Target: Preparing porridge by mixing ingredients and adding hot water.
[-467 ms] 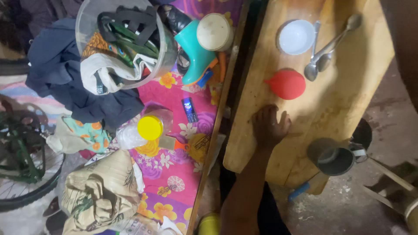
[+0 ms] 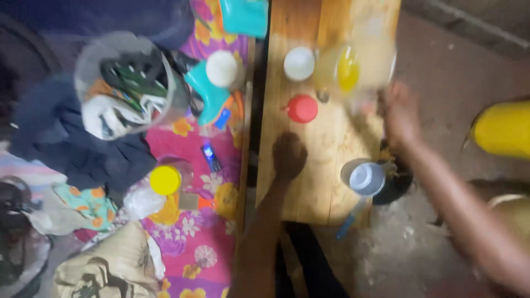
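My left hand [image 2: 288, 154] lies palm down on the wooden board [image 2: 326, 182] and holds nothing. My right hand [image 2: 399, 113] reaches in from the right and grips a clear plastic jar [image 2: 375, 60] with something yellow in it, blurred by motion, at the board's far right. A white bowl [image 2: 299, 63] and a red lid [image 2: 302, 108] sit on the board just left of the jar. A metal cup [image 2: 363, 177] stands at the board's near right edge, beside a dark pot [image 2: 394, 189].
Left of the board lies a pink flowered cloth [image 2: 201, 243] with a phone [image 2: 211, 157], a yellow-lidded jar [image 2: 165, 180], a teal boot [image 2: 212, 96] and a clear bucket [image 2: 88, 60] of clothes. A yellow container [image 2: 503, 128] stands on the floor at right. A sack [image 2: 110, 267] lies near left.
My right arm has come into view from the right with the clear jar. The camera has shifted, and the spoons beside the bowl are no longer seen. My left hand stays on the board.
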